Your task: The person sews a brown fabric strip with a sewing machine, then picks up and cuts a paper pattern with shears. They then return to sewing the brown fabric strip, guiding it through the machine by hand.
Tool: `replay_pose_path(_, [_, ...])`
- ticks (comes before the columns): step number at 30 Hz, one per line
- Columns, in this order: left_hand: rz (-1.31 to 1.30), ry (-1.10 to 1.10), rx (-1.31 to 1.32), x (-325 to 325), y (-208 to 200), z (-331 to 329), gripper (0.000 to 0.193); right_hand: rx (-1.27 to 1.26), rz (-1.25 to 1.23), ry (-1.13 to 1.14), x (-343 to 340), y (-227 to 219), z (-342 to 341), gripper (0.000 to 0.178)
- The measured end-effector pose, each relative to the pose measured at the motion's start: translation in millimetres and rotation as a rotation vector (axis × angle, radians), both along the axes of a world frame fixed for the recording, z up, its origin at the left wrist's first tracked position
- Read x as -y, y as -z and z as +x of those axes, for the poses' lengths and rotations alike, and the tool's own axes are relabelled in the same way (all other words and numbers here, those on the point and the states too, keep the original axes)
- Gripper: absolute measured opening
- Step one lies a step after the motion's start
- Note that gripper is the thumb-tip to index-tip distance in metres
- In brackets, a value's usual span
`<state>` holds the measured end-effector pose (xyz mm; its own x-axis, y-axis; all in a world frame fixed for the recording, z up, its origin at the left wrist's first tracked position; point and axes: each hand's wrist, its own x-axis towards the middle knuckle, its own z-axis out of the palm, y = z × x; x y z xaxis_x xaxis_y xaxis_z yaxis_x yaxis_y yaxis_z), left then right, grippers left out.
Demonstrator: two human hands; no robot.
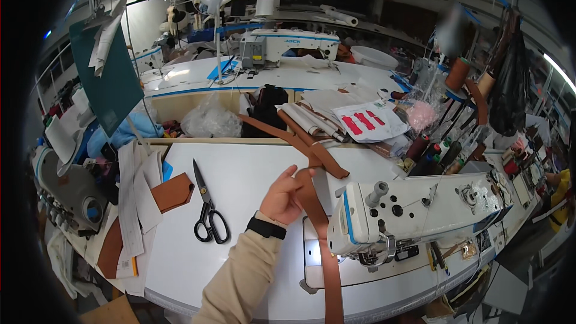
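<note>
My left hand (282, 196), with a dark band at the wrist, is at the left edge of a long brown fabric strip (312, 199). Its fingers close loosely on the strip, partly hidden behind it, while one finger sticks up. From there the strip runs down past the needle end of a white sewing machine (414, 204) and over the table's front edge. Beyond the hand, more brown strips (293, 138) cross one another. Black-handled scissors (208, 209) lie to the left of my forearm. My right hand is not in view.
Pale paper pieces (129, 186) and a brown piece (172, 192) lie at the left of the white table (174, 264). Thread spools (441, 150) stand behind the machine. A paper with red drawings (363, 121) lies at the back. Another sewing machine (288, 47) stands farther away.
</note>
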<state>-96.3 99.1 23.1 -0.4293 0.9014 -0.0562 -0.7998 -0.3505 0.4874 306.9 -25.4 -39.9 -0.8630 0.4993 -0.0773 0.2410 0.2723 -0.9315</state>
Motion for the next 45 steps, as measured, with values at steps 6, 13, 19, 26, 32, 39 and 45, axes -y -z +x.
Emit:
replay_pose_path(6, [0.277,-0.255,-0.371,103.7,-80.2,-2.4,0.058,0.017,0.135,0.079,1.7,13.0,7.6,0.022])
replay_pose_path(13, [0.249,-0.972,-0.847,278.1,-174.9,35.7,0.065,0.204,0.529,0.129,-11.7,23.6,11.4,0.025])
replay_pose_path(19, [0.671,0.483,-1.238,324.9,-116.7,143.5,0.047,0.017,0.263,0.283,6.1,-16.3,19.4,0.027])
replay_pose_path(26, [0.411,0.553,-1.255,333.9,14.2,268.8,0.042,-0.079,-0.803,-0.12,31.1,4.1,-18.5,0.034])
replay_pose_path(32, [0.383,0.588,-1.303,346.6,24.2,274.4,0.041,-0.105,-1.114,-0.059,41.0,4.4,-9.1,0.034])
replay_pose_path(39, [0.4,0.639,-1.362,345.7,30.9,273.3,0.034,-0.136,-1.148,-0.06,40.1,3.1,-4.1,0.035])
replay_pose_path(45, [0.361,0.697,-1.321,336.0,21.1,274.5,0.038,-0.114,-1.146,-0.075,40.2,4.1,-0.5,0.034])
